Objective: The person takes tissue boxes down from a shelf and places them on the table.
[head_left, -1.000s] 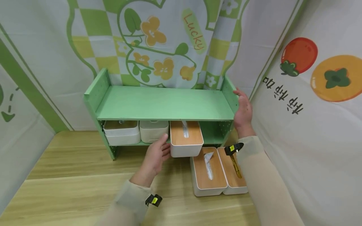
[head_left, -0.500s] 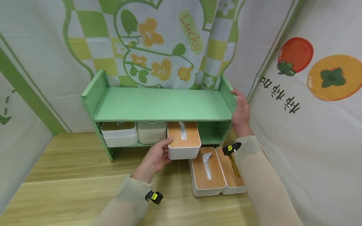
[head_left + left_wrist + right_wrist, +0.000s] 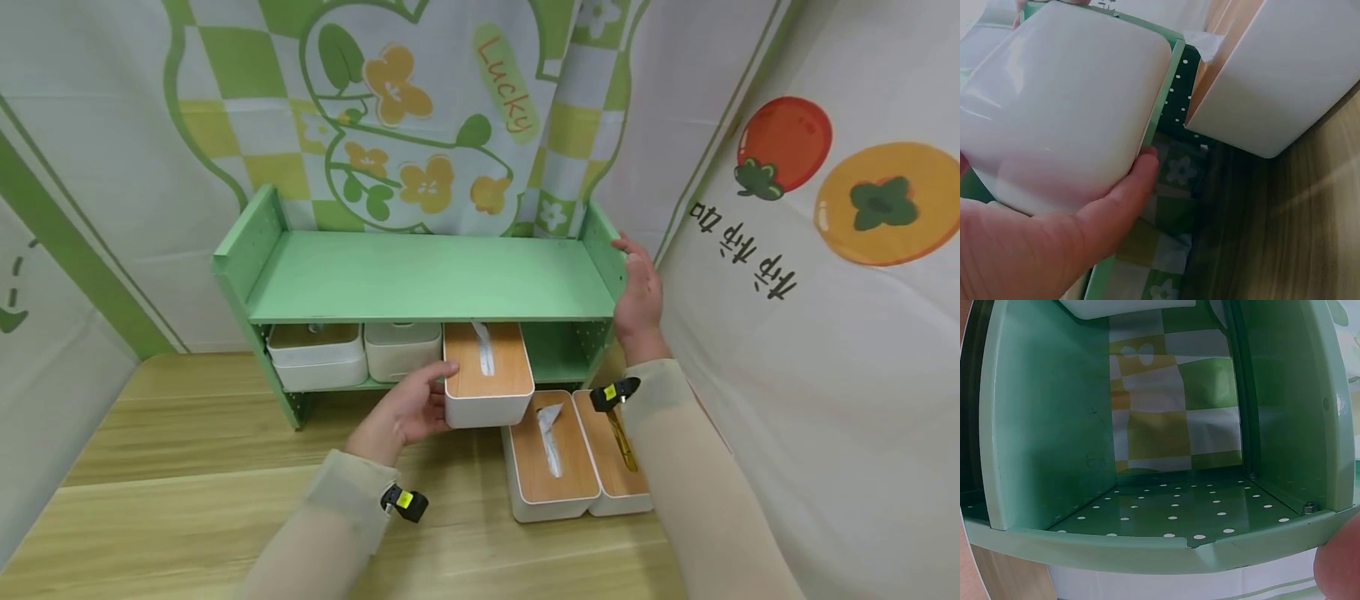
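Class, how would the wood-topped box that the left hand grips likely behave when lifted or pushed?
The wood-topped box is probably stiff: its walls look straight where the left hand grips. Its white surface shines, so it may be slippery. Flat faces suggest sliding rather than rolling.

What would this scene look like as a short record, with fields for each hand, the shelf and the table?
Left hand: grips a tissue box by its left side
Right hand: touches the right panel of the green shelf
Gripped box: partly out of the lower opening
Shelf contents: pale containers left of that box
Table: two wood-topped boxes side by side
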The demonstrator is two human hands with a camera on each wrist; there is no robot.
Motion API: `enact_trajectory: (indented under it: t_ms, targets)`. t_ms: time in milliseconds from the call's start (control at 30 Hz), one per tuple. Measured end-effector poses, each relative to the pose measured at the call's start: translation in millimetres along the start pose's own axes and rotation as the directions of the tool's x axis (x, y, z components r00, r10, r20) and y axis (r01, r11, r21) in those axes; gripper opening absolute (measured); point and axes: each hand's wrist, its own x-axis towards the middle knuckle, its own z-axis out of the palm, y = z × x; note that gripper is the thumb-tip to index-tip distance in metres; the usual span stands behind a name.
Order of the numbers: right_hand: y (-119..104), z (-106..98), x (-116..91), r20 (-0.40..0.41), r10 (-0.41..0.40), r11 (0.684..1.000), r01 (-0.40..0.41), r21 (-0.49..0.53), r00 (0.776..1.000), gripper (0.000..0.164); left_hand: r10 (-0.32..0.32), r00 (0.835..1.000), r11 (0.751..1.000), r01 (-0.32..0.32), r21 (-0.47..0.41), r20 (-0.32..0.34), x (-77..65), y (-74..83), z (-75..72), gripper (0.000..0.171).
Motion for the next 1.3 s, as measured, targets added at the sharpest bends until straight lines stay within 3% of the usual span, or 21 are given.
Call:
enact_trajectory:
  t_ms: [333, 600, 1000, 1300]
  targets:
    - [-26.2, 1.8, -10.1, 0.01, 0.003, 1.0, -0.003, 0.021, 1.0, 0.046, 0.043, 0.997, 0.993, -0.051, 0.109, 0.067, -7.4, -8.4, -5.2, 0.064]
    - [-2.8, 0.0, -1.6, 0.006, -0.003, 1.0, 0.003, 0.03, 1.0, 0.048, 0.038, 0.994, 0.985, -0.055, 0.166, 0.107, -21.0, -15.3, -6.6, 0.063]
    - [1.6, -1.3, 0.3, 0.005, 0.016, 1.0, -0.016, 0.0, 1.0, 0.049, 0.064, 0.972, 0.959, -0.122, 0.256, 0.225, -54.8, -30.1, -15.2, 0.067]
    - [1.3, -0.9, 1.0, 0.016, -0.012, 1.0, 0.012, -0.009, 1.0, 0.051, 0.055, 0.972, 0.95, -0.122, 0.287, 0.23, -89.4, -40.7, -33.6, 0.065]
